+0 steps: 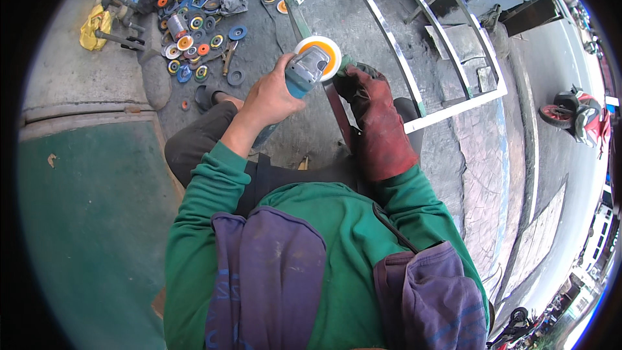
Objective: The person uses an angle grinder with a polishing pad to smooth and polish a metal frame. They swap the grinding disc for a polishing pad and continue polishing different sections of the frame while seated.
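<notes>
Grinder point(304, 79)'s in the left grip point(275, 94), with the right grip point(374, 113) just to its right, and the frame point(453, 109) starts right by it and runs out ahead and off to its right. Loose discs point(184, 43) are all over the floor point(259, 52) ahead and left of the grinder, with a bag point(97, 28) even further left of it. Way over to the grinder's right, well apart from it, there's a motorbike point(585, 120) too.

Can make out blue lettering point(225, 298) down the left edge of the left purple cloth point(278, 253), too creased to read; can see blue marks point(447, 327) low on the right purple cloth point(437, 282); cannot tell if letters.
</notes>
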Demonstrator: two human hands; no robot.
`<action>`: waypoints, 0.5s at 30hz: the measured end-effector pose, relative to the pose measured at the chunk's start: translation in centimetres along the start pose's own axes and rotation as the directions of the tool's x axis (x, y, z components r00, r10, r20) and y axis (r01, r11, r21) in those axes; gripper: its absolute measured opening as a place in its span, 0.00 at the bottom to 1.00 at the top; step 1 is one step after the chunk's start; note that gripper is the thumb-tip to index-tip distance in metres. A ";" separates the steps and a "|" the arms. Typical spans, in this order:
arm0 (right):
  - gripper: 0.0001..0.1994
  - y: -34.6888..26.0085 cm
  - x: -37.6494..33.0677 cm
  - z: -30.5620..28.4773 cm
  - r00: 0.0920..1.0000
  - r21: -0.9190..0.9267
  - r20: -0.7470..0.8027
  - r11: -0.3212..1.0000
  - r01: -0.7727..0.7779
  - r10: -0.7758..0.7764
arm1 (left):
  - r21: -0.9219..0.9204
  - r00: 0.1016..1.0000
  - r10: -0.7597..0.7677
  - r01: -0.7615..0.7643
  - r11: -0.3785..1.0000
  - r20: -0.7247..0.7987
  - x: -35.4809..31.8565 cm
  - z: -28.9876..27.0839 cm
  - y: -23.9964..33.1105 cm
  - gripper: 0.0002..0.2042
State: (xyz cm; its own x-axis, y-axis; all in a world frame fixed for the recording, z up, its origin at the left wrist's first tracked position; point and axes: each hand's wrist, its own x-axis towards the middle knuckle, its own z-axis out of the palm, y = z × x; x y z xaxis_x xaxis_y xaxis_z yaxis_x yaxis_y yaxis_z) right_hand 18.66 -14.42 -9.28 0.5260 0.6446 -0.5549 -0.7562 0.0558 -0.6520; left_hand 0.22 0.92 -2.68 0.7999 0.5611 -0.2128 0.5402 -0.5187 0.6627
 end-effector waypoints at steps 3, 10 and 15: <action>0.15 -0.1 0.2 -0.7 1.000 0.083 -0.028 0.997 -0.005 0.007 | 0.062 0.999 -0.049 0.049 0.997 0.003 0.2 -0.5 -0.3 0.49; 0.14 -3.0 -0.3 -3.1 0.960 0.036 -0.150 0.969 0.245 -0.237 | 0.073 0.992 -0.118 0.114 0.991 0.049 1.3 -2.0 -0.8 0.47; 0.16 -5.4 -0.5 -4.9 0.933 0.038 -0.234 0.956 0.290 -0.273 | 0.203 0.939 -0.112 0.046 0.978 0.326 -0.1 -1.9 1.5 0.47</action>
State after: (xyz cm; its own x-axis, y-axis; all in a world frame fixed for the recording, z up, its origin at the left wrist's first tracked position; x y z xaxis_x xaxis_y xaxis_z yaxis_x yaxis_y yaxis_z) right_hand 24.44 -18.79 -8.00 0.7885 0.4080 -0.4603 -0.5855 0.2686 -0.7649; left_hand 0.44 1.31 -0.35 0.7758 0.3742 -0.5081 0.6181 -0.6129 0.4923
